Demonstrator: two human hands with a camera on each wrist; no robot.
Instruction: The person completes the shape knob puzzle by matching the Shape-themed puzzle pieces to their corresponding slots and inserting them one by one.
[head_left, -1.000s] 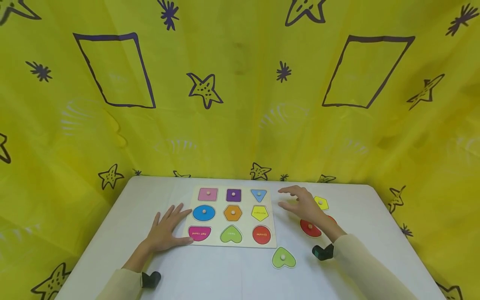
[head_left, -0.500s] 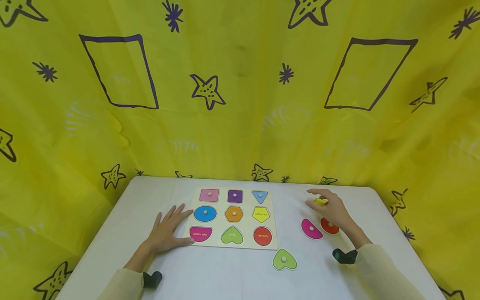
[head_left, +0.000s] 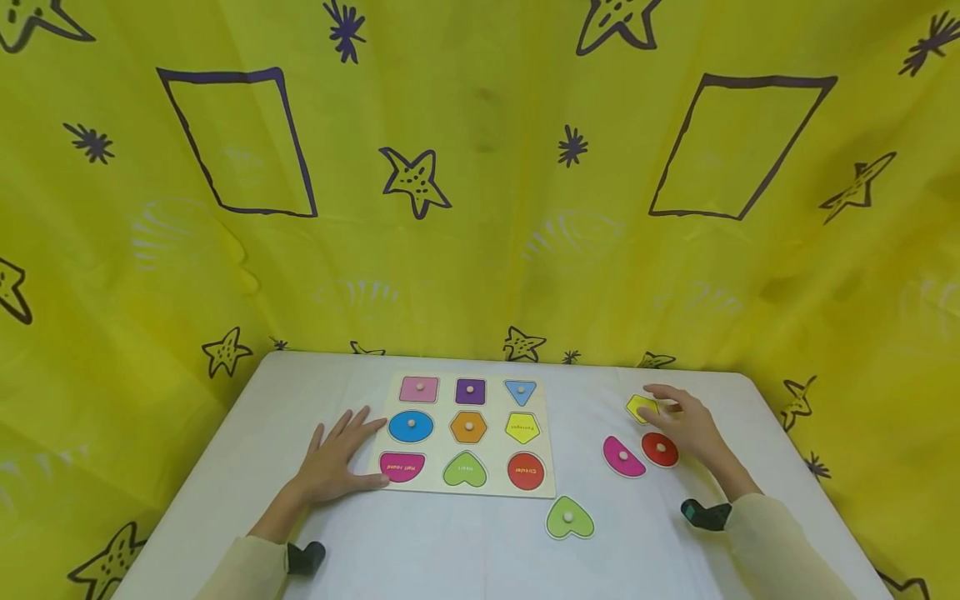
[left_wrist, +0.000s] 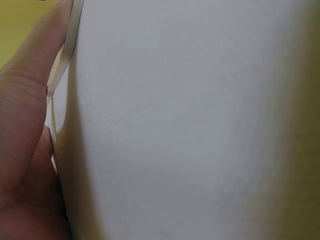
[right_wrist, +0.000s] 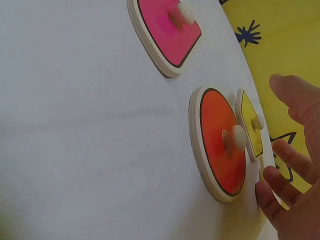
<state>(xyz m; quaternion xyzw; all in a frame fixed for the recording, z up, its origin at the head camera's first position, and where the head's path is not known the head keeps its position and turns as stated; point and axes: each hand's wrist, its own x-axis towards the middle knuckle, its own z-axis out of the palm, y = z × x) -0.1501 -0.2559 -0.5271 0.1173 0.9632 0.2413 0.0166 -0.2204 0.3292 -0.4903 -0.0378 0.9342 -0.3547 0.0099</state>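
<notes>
A wooden knob puzzle board (head_left: 437,492) lies flat with bright shapes on it. My left hand (head_left: 322,467) rests with spread fingers at the board's left edge, its thumb (left_wrist: 37,50) on the near corner. On the right, my right hand (head_left: 690,425) hovers with parted fingers over the yellow pentagon piece (head_left: 636,407). In the right wrist view, a gap shows between thumb and fingers near the pentagon's knob (right_wrist: 258,121), and nothing is held. A red circle piece (head_left: 660,450) lies just nearer, with a magenta half-round piece (head_left: 618,457) to its left.
A green heart piece (head_left: 568,527) lies just off the board's near right corner. The white table (head_left: 420,550) backs onto a yellow patterned curtain (head_left: 480,275). Each wrist carries a dark camera, such as the right one (head_left: 707,515).
My right hand has moved right from beside the board to the pentagon piece, then a little farther right, uncovering the red circle. The left hand stays put.
</notes>
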